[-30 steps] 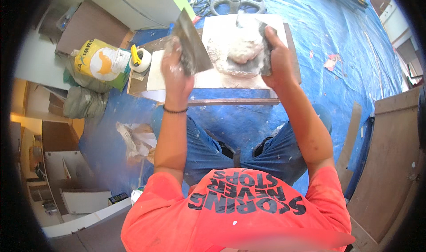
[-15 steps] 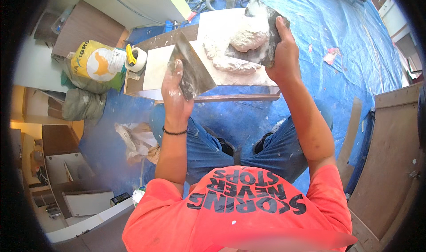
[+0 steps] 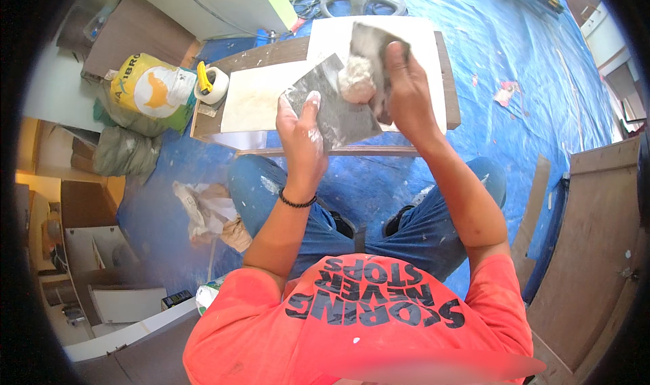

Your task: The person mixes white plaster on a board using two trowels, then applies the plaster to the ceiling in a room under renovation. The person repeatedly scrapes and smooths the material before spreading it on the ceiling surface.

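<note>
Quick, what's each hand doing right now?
Left hand: closed, holding a flat grey plate.
Right hand: closed, holding a second grey plate.

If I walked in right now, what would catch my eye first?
Probably the whitish lump in the upper middle, between the lower grey plate held in the left fingers and the upper grey plate held in the right fingers. Then the bright red shirt along the bottom, and blue sheeting over the floor.

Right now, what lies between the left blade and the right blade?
In the head view, a lump of white paste shows between the left blade and the right blade.
</note>
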### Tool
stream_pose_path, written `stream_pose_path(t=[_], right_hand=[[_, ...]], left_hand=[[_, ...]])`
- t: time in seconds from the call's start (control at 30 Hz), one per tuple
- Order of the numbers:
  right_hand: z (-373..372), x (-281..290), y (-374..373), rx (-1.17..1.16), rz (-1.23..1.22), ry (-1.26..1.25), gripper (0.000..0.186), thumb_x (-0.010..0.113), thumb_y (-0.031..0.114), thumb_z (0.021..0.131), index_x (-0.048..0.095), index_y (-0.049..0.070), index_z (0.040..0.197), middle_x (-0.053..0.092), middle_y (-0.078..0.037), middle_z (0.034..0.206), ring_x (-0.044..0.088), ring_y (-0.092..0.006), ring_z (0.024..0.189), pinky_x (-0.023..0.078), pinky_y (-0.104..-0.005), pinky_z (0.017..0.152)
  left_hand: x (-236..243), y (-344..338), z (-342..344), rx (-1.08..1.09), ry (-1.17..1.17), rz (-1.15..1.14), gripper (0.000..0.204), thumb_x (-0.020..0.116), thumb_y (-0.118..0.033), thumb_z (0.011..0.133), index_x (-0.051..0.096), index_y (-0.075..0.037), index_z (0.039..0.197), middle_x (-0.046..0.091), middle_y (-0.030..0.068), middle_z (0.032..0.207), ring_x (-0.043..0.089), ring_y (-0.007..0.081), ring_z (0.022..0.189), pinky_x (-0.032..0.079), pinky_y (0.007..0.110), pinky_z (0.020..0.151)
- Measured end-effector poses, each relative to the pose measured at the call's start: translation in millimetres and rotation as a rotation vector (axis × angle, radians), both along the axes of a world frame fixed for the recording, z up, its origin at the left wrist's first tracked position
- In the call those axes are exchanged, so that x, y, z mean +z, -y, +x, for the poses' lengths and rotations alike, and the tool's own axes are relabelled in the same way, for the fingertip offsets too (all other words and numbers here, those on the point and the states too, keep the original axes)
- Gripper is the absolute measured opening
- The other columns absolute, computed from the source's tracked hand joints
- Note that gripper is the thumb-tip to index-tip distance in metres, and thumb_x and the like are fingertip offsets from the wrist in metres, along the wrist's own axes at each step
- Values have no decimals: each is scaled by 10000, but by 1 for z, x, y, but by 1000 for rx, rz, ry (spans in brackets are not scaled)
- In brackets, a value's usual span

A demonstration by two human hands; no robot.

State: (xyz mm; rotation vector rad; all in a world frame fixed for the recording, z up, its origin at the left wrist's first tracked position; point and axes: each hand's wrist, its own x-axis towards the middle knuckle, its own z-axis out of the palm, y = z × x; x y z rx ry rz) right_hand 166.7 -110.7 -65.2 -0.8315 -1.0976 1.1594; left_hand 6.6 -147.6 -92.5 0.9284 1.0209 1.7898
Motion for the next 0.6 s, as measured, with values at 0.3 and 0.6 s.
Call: stream_pose_path(t=[0.3, 0.6], right_hand=[[-2, -12, 2, 41, 84, 279, 523, 436, 423, 1104, 627, -48, 1229, 692, -240, 1185, 662, -367, 1094, 494, -436, 942], [-2, -5, -1, 371, -464, -859, 414, 398, 343, 1107, 515, 37, 1361, 658, -136, 1243, 694, -259, 1056, 565, -445, 974]], left_hand=[[22, -64, -44, 408, -675, 510, 307, 610, -72, 1002, 546, 44, 1279, 637, 154, 1243, 644, 225, 1044, 522, 371, 946], [32, -2, -4, 156, -1156, 1016, 196, 538, -104, 1054, 611, -52, 1228, 677, 207, 1178, 659, 383, 1058, 502, 525, 951]])
